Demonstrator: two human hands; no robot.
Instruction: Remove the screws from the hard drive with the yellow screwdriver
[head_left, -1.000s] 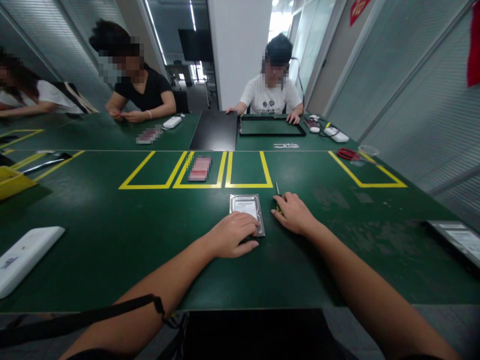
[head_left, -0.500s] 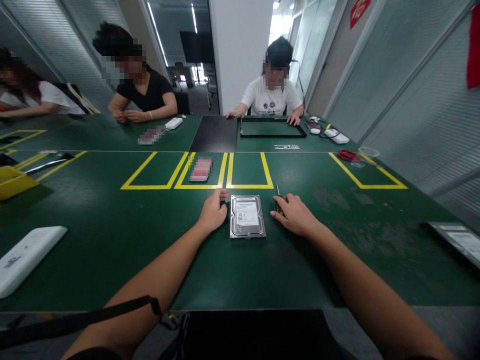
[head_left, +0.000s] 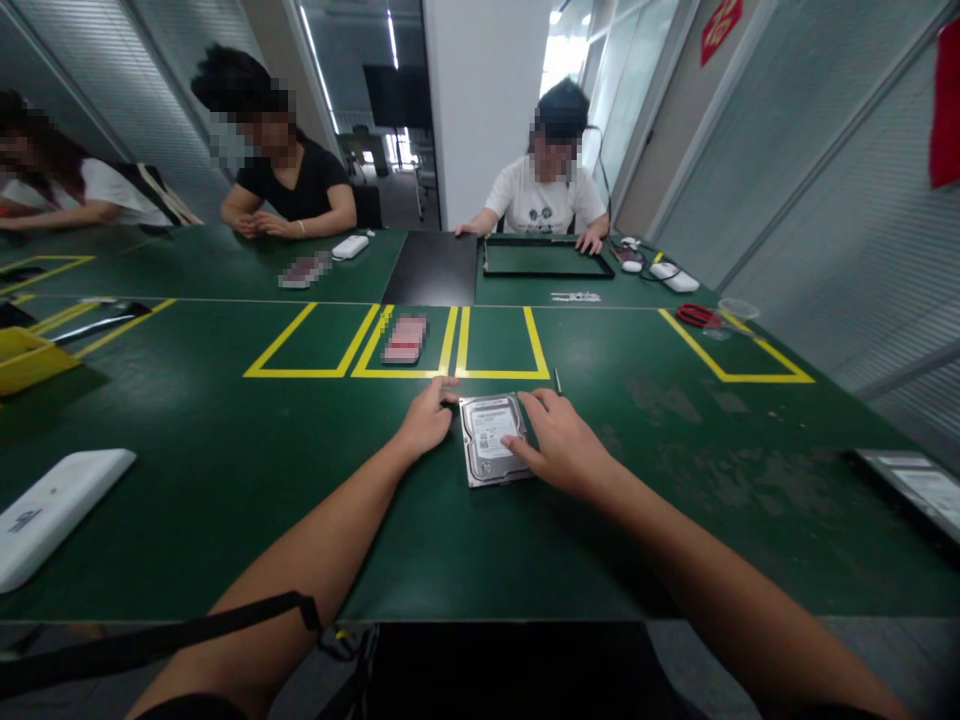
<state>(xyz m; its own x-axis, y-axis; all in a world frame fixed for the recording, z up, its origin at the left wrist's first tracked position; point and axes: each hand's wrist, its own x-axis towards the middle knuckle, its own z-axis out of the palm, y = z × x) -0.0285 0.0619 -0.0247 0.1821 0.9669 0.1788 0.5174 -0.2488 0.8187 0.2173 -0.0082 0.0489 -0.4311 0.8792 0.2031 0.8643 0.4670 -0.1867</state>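
A silver hard drive (head_left: 487,432) with a white label lies on the green table in front of me, turned slightly. My right hand (head_left: 559,435) grips its right side, the thumb across the top face and the fingers at the upper right corner. My left hand (head_left: 427,418) rests just left of the drive, index finger stretched toward its upper left corner and thumb apart from it. Beyond my right hand shows the thin metal shaft of a screwdriver (head_left: 557,380) on the table; its handle is hidden behind the hand.
Yellow tape outlines (head_left: 300,374) mark the table, a pink phone-like object (head_left: 406,340) inside one. White devices lie at left (head_left: 64,510) and another drive (head_left: 911,485) at right. Across sits a person by a black frame (head_left: 547,273) and black panel (head_left: 431,268); two more people sit at left.
My right hand has let go of the screwdriver and moved left onto the hard drive. The drive has turned a little, its near edge shifting toward me. My left hand stays nearly still.
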